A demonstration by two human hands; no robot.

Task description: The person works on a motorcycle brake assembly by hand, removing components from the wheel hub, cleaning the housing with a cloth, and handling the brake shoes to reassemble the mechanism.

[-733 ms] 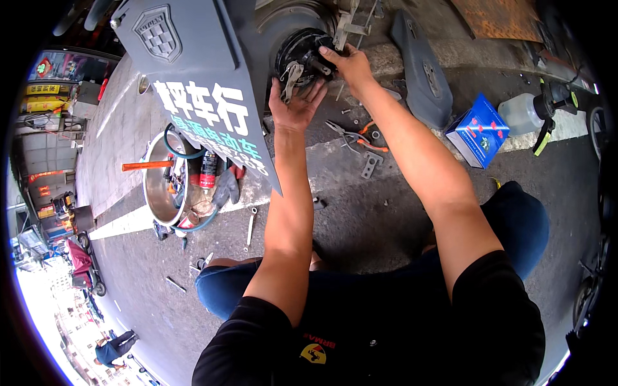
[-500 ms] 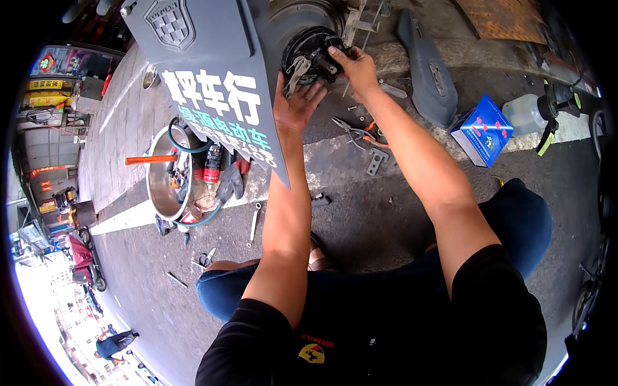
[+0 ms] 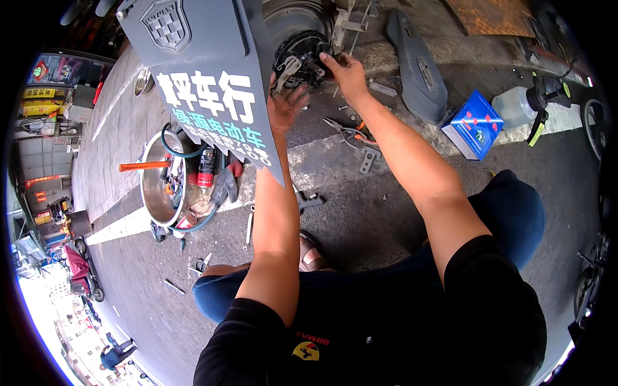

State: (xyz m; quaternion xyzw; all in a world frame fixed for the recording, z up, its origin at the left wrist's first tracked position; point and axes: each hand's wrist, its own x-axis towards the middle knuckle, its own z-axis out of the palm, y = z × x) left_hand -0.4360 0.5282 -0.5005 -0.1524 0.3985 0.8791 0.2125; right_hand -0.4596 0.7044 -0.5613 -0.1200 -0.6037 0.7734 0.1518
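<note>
A black round drum-brake plate with a light metal lever and a stub in its middle sits against a wheel at the top. My left hand is just below it, palm up and fingers spread. Whether its fingertips touch the plate is hard to tell. At the plate's right side, my right hand has thumb and fingers drawn together near the stub; anything pinched between them is too small to make out. A dark grey mudguard flap with white lettering covers the plate's left side.
Pliers and a small metal bracket lie beyond my knees. A grey plastic cover, blue box and spray bottle stand right. Left are a steel basin, spray can, glove and wrench.
The view has shifted slightly, moving the scene leftward. My left hand has moved a little left and down from the plate. My right thumb has drawn back toward the plate's right side.
</note>
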